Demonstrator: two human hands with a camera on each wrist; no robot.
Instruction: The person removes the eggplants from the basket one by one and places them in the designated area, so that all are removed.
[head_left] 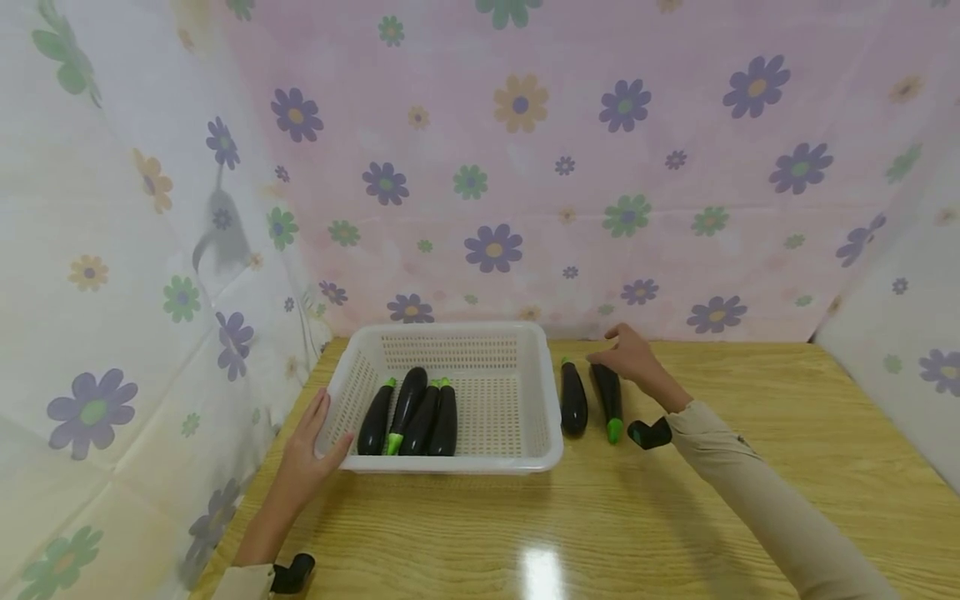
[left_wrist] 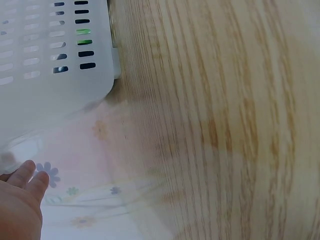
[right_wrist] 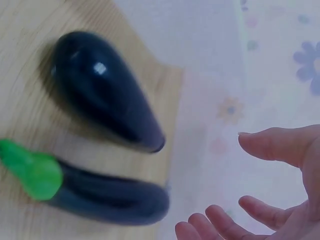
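Note:
A white plastic basket (head_left: 540,454) stands on the table with several dark eggplants (head_left: 446,421) lying in its left part. My left hand (head_left: 303,458) rests against the basket's left side, thumb by the near corner of the rim; the left wrist view shows only some fingers (left_wrist: 37,185) beside the wall. Right of the basket lie two more eggplants: one (head_left: 573,404) close to the wall of the basket, the other (head_left: 609,400) with its green stem end toward me. Over the far end of this second eggplant (right_wrist: 115,197) hovers my right hand (head_left: 630,357), thumb and fingers spread apart, holding nothing.
The wooden table (head_left: 465,525) ends at a flower-patterned cloth (head_left: 450,283) hanging behind it, with more cloth at both sides. Black wrist devices (head_left: 651,433) sit on both forearms.

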